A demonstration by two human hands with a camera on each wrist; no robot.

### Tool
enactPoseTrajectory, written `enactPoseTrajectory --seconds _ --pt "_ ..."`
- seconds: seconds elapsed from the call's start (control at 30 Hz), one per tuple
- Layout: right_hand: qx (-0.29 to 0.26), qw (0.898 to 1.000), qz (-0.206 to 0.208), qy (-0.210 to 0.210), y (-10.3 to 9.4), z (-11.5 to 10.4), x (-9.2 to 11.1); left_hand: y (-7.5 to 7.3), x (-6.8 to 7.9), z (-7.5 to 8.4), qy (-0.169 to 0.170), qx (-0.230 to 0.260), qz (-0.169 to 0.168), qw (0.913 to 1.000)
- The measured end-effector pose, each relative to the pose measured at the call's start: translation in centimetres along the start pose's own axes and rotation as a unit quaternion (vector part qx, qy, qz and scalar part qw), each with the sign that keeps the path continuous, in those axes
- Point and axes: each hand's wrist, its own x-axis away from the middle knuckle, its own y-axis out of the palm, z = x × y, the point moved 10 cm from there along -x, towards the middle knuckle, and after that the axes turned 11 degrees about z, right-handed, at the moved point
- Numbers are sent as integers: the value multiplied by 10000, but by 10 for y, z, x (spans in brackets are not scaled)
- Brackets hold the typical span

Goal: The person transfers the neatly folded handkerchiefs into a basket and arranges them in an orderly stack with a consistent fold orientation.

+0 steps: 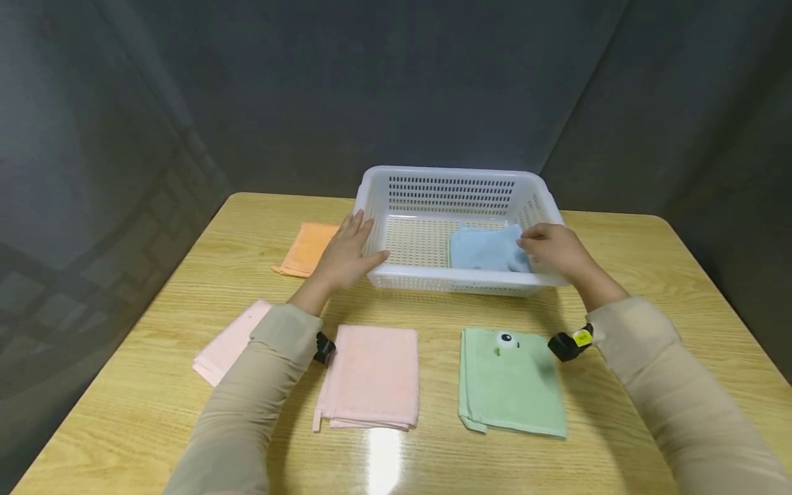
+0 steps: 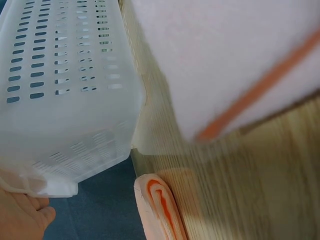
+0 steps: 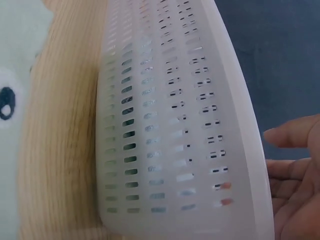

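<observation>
My left hand (image 1: pixel 348 253) lies at the left end of a white plastic basket (image 1: pixel 454 280), fingers stretched out along its rim. In the left wrist view the same hand (image 2: pixel 22 215) shows right at the basket's edge. Over the basket's right end is my right hand (image 1: pixel 553 249), fingertips close to a folded light blue towel (image 1: pixel 485 249) inside. The towel's right part is raised and rumpled. The right wrist view shows the right hand (image 3: pixel 295 175) beyond the rim, thumb apart from loosely bent fingers, with no cloth visible between them.
On the wooden table (image 1: pixel 433 467) lie a folded orange towel (image 1: pixel 308 249) left of the basket, a pink towel (image 1: pixel 232 344) partly behind my left sleeve, another pink towel (image 1: pixel 374 375) in front, and a green towel (image 1: pixel 513 388) with an eye design. Dark cloth walls (image 1: pixel 396 89) surround the table.
</observation>
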Motion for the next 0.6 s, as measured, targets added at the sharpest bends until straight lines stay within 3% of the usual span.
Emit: enactPoseTrajectory --seconds 0.2,0.33,0.6 --pt "-853 9959 257 142 -8 6 7 1 1 -1 -1 8 -29 10000" --pt "-1652 9857 328 39 -13 5 11 -1 0 -1 2 1 -6 10000" --pt "-3425 9387 336 -199 -19 -2 24 -2 0 -1 -14 16 -14 10000"
